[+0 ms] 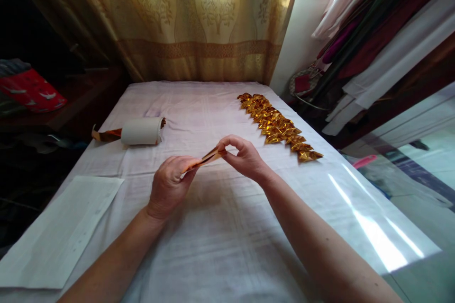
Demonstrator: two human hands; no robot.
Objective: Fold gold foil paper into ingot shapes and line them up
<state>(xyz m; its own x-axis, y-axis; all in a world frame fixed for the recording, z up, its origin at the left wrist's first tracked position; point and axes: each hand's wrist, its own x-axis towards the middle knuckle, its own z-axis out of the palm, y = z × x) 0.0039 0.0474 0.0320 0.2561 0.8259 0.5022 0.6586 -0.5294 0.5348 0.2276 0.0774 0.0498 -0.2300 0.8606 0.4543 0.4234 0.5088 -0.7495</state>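
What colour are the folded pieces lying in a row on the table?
The folded pieces are shiny gold with an orange tint, seen best in the head view.

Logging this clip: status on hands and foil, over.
Left hand and right hand both pinch the gold foil strip, above the cloth. Row of folded gold pieces far right, roll far left, both apart from hands.

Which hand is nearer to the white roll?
Left. The left hand is right of the white roll, toward the camera; the right hand, sharing the gold strip, is farther right.

Both hands (206,165) pinch a gold paper strip (206,158) above the white table (227,246).
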